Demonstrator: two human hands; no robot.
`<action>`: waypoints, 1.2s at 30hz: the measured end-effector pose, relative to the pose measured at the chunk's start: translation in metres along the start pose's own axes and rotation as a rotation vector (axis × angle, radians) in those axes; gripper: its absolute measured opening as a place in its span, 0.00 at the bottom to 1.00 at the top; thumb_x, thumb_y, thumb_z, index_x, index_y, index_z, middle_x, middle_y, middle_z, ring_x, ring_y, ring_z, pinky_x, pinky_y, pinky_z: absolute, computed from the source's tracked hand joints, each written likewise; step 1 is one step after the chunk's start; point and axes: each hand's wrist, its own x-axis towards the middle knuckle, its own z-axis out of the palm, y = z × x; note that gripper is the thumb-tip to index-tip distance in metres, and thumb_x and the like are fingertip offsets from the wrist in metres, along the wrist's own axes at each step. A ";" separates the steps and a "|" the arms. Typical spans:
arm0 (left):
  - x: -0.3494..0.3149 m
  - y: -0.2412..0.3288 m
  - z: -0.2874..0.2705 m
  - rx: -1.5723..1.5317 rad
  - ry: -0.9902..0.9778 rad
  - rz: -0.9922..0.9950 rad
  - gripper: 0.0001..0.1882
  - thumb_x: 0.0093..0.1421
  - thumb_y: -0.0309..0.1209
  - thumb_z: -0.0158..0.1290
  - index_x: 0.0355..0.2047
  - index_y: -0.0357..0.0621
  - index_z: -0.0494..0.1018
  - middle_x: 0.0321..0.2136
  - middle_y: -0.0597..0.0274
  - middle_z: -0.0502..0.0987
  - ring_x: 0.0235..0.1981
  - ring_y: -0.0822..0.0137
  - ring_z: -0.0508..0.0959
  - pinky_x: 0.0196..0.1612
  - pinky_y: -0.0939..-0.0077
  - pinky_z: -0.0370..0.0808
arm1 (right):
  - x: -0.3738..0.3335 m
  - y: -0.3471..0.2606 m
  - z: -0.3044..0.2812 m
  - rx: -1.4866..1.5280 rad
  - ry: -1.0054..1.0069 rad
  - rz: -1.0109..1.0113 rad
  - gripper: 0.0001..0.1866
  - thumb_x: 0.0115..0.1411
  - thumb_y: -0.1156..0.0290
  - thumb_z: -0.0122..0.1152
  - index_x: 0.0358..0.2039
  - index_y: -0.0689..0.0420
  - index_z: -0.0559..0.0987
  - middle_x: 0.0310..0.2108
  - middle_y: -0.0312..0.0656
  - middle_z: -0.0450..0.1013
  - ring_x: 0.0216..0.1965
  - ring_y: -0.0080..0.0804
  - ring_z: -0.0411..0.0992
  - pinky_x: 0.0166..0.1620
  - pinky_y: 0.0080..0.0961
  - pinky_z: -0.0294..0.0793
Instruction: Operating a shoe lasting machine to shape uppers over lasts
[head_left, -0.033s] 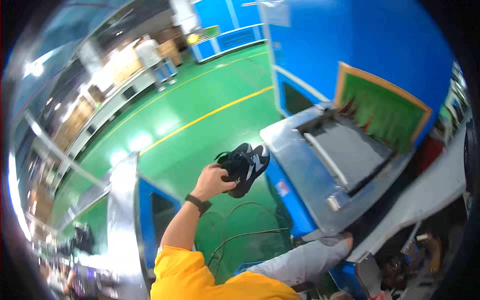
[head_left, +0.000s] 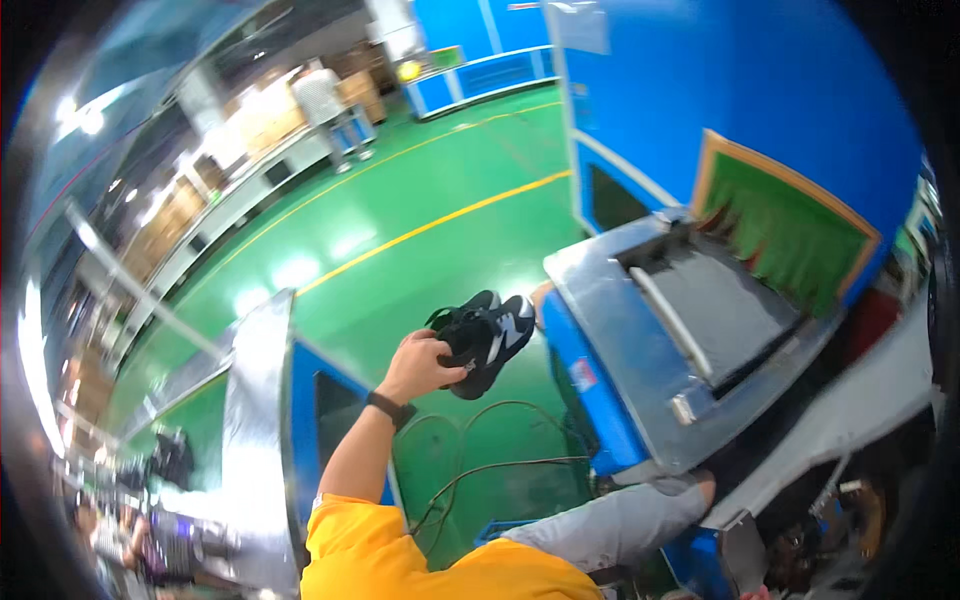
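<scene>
My left hand (head_left: pixel 418 366) is closed around the heel end of a pair of black sneakers (head_left: pixel 483 340) with white and grey side patches. The sneakers are side by side, held in the air over the green floor with their toes pointing away to the right. Fingers and thumb pinch the collars, and laces stick up near the knuckles. Just past the toes is the near corner of a metal-topped machine bench (head_left: pixel 640 330); a small tan patch shows there, too little to name. My right hand is out of sight.
Behind the bench rises a blue machine (head_left: pixel 660 90) whose opening has a green fringed curtain (head_left: pixel 790 225). A silver-topped blue unit (head_left: pixel 258 400) stands at left. Cables (head_left: pixel 500 463) lie on the floor below. Farther off, a person (head_left: pixel 325 100) stands beside a long worktable.
The whole scene has shifted slightly right in the picture. My left hand still holds the sneakers, and the bench now appears a little farther to their right.
</scene>
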 end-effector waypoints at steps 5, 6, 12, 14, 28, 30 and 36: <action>-0.176 -0.114 -0.105 0.285 0.116 -0.328 0.21 0.43 0.49 0.66 0.28 0.45 0.85 0.34 0.54 0.84 0.54 0.49 0.75 0.61 0.58 0.70 | -0.019 0.002 0.057 -0.117 -0.186 0.008 0.17 0.68 0.66 0.57 0.53 0.62 0.77 0.37 0.41 0.77 0.33 0.26 0.72 0.36 0.22 0.71; -0.212 -0.139 -0.123 0.347 0.169 -0.401 0.20 0.41 0.47 0.66 0.28 0.46 0.85 0.35 0.52 0.84 0.55 0.49 0.74 0.61 0.57 0.70 | -0.026 0.000 0.066 -0.118 -0.217 0.030 0.16 0.68 0.67 0.57 0.53 0.62 0.77 0.37 0.41 0.77 0.33 0.26 0.72 0.36 0.22 0.71; -0.356 -0.236 -0.218 1.074 0.883 -1.058 0.09 0.55 0.31 0.53 0.32 0.41 0.78 0.36 0.52 0.79 0.44 0.51 0.76 0.51 0.58 0.72 | -0.031 0.015 0.078 -0.200 -0.334 0.021 0.16 0.68 0.70 0.57 0.53 0.62 0.77 0.38 0.40 0.78 0.34 0.27 0.73 0.38 0.22 0.72; -0.329 -0.226 -0.215 0.791 1.119 -1.257 0.15 0.60 0.33 0.51 0.44 0.37 0.74 0.44 0.46 0.77 0.49 0.47 0.76 0.56 0.55 0.70 | -0.034 0.017 0.074 -0.226 -0.305 0.012 0.16 0.68 0.70 0.56 0.53 0.62 0.77 0.38 0.40 0.78 0.34 0.27 0.73 0.38 0.22 0.72; -0.007 0.051 0.105 -0.196 0.197 0.252 0.23 0.56 0.24 0.60 0.53 0.37 0.73 0.54 0.45 0.75 0.56 0.44 0.74 0.61 0.56 0.70 | -0.044 0.106 -0.048 -1.178 0.119 -0.141 0.21 0.60 0.72 0.61 0.52 0.69 0.76 0.52 0.50 0.71 0.52 0.41 0.71 0.52 0.35 0.73; 0.008 0.120 0.124 -0.287 0.079 0.450 0.25 0.56 0.25 0.61 0.55 0.38 0.72 0.57 0.45 0.73 0.59 0.45 0.72 0.63 0.55 0.69 | -0.060 0.107 -0.057 -1.124 0.243 0.051 0.24 0.61 0.72 0.61 0.57 0.68 0.73 0.63 0.52 0.63 0.65 0.47 0.62 0.64 0.42 0.66; 0.004 0.256 0.172 -0.579 -0.090 0.749 0.31 0.55 0.29 0.63 0.59 0.40 0.70 0.61 0.42 0.69 0.64 0.42 0.68 0.65 0.53 0.65 | -0.132 0.202 -0.142 -0.890 0.829 0.234 0.30 0.70 0.59 0.55 0.66 0.61 0.64 0.63 0.49 0.63 0.60 0.50 0.66 0.63 0.41 0.66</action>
